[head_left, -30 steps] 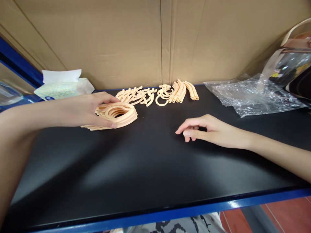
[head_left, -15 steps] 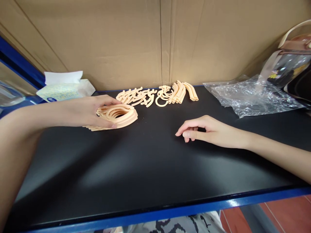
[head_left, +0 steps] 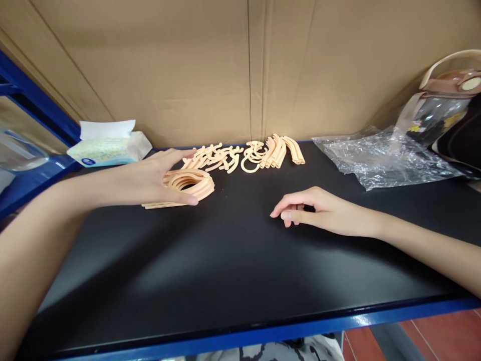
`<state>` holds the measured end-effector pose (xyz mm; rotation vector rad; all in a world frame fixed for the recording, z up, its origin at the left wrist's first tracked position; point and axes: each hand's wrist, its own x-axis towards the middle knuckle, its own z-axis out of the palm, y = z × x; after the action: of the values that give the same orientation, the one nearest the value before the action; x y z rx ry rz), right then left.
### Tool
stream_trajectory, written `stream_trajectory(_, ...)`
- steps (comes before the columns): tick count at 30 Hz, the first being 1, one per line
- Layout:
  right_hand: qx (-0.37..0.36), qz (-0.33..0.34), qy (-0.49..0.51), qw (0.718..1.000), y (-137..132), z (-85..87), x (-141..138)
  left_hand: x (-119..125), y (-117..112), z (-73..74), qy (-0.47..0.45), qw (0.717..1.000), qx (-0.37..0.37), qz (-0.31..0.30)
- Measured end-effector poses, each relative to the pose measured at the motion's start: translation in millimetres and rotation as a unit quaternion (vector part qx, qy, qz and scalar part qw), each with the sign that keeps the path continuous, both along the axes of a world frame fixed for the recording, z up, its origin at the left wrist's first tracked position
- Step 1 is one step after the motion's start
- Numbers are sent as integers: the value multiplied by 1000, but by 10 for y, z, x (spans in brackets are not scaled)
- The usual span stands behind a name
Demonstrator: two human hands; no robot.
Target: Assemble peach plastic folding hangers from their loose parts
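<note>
Seen from the middle of the surface (head_left: pixel 240 250), a stack of curved beige strips (head_left: pixel 202 189) lies toward 10 o'clock. The left hand (head_left: pixel 152 176) is around its near end, thumb and fingers spread wide; whether they touch it, I cannot tell. Toward 2 o'clock, the right hand (head_left: pixel 319 210) is loosely curled, thumb and forefinger tips apart. Smaller beige pieces (head_left: pixel 214 156) lie at 12, a clear plastic bag (head_left: pixel 391 158) farther out at 2.

I see 1 stack of curved, pale-peach pieces (head_left: pixel 206 186) lying on the black counter (head_left: pixel 233 260), its middle hollow.
</note>
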<state>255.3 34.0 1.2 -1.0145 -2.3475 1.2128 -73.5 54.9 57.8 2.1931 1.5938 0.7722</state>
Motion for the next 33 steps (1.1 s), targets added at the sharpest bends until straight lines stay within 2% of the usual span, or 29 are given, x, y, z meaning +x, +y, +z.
stream_trajectory(2,3,-1,-4,1000,-2,7,-15,115,-25,-27,149,988,1,-50)
stream_trajectory(4,16,6,-19,1000,-5,47,-25,270,-76,-91,198,968,100,-118)
stream_trajectory(6,40,27,-55,997,-8,130,-16,441,-159,-195,254,937,178,-159)
stream_trajectory(8,70,47,-114,990,-5,248,21,594,-256,-321,294,914,194,-201)
stream_trajectory(10,123,29,-178,976,17,372,78,707,-329,-444,314,902,195,-223)
stream_trajectory(12,192,-31,-247,949,77,466,139,782,-352,-543,332,891,191,-242)
stream_trajectory(14,258,-109,-316,906,194,506,188,840,-325,-610,348,890,178,-237)
stream_trajectory(17,336,-221,-373,836,465,464,226,940,-238,-657,351,901,157,-201)
stream_trajectory(19,334,-275,-399,808,673,397,230,1015,-185,-664,349,907,158,-176)
stream_trajectory(25,297,-335,-393,803,1122,226,160,1095,-150,-657,325,924,170,-106)
stream_trajectory(33,252,-342,-357,832,1305,77,63,1056,-179,-661,309,927,174,-117)
